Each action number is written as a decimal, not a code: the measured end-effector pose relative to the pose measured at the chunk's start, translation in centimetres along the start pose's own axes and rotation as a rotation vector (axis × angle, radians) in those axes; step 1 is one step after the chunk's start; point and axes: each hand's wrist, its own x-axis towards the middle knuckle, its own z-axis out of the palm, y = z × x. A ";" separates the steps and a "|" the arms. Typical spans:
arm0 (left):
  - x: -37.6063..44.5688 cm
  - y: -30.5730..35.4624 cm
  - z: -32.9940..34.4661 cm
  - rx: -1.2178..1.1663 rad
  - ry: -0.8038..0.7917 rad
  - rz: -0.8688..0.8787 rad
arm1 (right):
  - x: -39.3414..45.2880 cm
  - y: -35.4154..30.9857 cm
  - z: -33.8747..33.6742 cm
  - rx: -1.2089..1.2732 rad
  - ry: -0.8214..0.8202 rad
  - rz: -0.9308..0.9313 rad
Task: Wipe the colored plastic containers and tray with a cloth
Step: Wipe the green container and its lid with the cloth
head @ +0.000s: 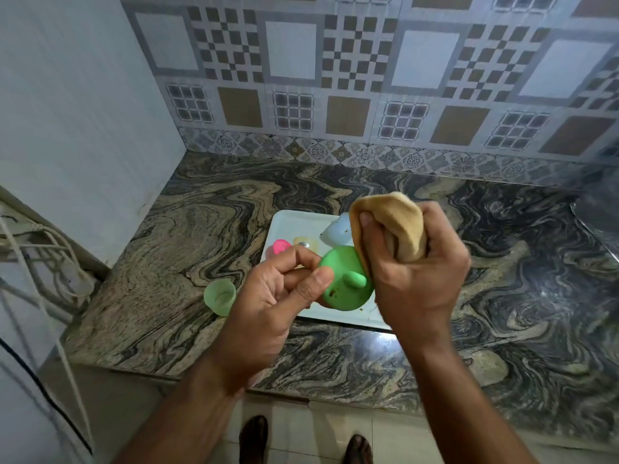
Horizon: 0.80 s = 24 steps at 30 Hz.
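Above a white rectangular plastic tray (288, 226) on the swirled marble counter (187, 236), the left hand (268, 296) pinches a bright green round plastic container (345, 279) between thumb and curled fingers, holding it in the air with brown specks showing on its surface. The right hand (418, 266) is closed in a fist around a bunched tan cloth (398, 222), which presses against the green container's right edge. On the tray lie a pink container (280, 246), a pale yellow one (306, 244) and a pale blue one (336, 231). A translucent light green cup (219, 296) stands on the counter just left of the tray.
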 end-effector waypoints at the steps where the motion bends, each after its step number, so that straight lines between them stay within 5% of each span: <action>1: 0.2 0.0 -0.2 -0.046 0.014 -0.044 | 0.6 -0.1 -0.3 0.032 0.006 0.015; 8: 1.3 -0.1 -1.8 -0.380 0.171 -0.242 | 0.6 -1.1 -2.2 0.171 -0.125 -0.039; 17: 2.2 0.8 -2.9 -0.088 -0.111 -0.188 | 0.3 -0.2 -1.9 0.060 -0.480 -0.117; 24: 3.5 1.1 -3.4 -0.062 -0.240 -0.189 | 3.2 0.4 -0.7 -0.018 -0.368 -0.116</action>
